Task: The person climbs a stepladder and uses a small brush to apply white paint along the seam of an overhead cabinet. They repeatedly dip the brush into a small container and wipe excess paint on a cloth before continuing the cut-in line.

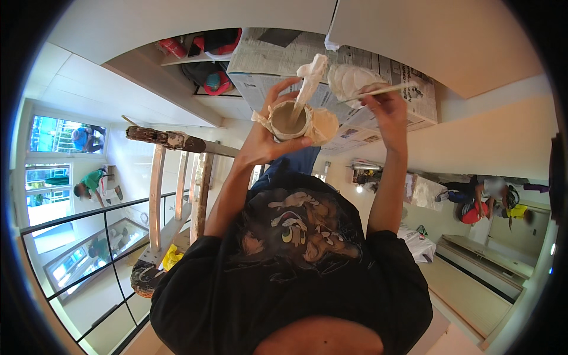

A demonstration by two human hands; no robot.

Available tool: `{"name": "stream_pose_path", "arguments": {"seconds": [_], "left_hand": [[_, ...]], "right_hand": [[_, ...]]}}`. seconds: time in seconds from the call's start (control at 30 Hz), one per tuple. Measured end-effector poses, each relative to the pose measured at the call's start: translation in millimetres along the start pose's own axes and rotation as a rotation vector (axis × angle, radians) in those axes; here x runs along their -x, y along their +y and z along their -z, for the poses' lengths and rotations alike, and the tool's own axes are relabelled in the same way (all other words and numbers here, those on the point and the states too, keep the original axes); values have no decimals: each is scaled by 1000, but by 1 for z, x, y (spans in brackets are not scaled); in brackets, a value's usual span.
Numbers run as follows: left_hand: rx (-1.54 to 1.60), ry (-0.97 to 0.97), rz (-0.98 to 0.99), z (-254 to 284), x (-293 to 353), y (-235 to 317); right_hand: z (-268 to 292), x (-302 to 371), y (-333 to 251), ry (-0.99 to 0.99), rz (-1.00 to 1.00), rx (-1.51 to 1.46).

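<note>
My left hand (264,133) is wrapped round a small round tub (278,131) with a ragged, tape-like covering on its rim. Inside is a greyish-beige substance. A stick wrapped in crumpled white material (310,77) leans out of the tub. A pale, cream-coloured flap (325,126) hangs at the tub's right side. To the right, my right hand (386,110) pinches a thin, pale stick (384,90), held nearly level; whether it is a brush handle I cannot tell. Just behind its left end lies a whitish, crumpled, rounded thing (350,80) against newspaper.
A newspaper-covered box or ledge (260,59) is ahead, beside an open shelf (204,58) with bags. At left stand a paint-spattered wooden ladder (155,195) and a black railing (106,216). People work at far left (93,182) and far right (491,195).
</note>
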State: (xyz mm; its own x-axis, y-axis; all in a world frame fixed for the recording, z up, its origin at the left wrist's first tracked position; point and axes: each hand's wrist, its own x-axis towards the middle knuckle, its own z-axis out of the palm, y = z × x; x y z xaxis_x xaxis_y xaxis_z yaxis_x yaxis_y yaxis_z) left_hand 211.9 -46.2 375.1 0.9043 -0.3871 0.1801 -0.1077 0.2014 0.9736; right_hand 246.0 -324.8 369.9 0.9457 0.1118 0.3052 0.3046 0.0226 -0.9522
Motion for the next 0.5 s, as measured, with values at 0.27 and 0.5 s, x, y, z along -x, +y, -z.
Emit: {"name": "stream_pose_path", "arguments": {"seconds": [0.27,0.5], "left_hand": [[-120,102,-40,-24,-3,-17],[-209,137,-198,-36,-3,-31]], "right_hand": [[-20,23,-64,-18,240,-274],[-50,35,-93,-91,188,293]]}}
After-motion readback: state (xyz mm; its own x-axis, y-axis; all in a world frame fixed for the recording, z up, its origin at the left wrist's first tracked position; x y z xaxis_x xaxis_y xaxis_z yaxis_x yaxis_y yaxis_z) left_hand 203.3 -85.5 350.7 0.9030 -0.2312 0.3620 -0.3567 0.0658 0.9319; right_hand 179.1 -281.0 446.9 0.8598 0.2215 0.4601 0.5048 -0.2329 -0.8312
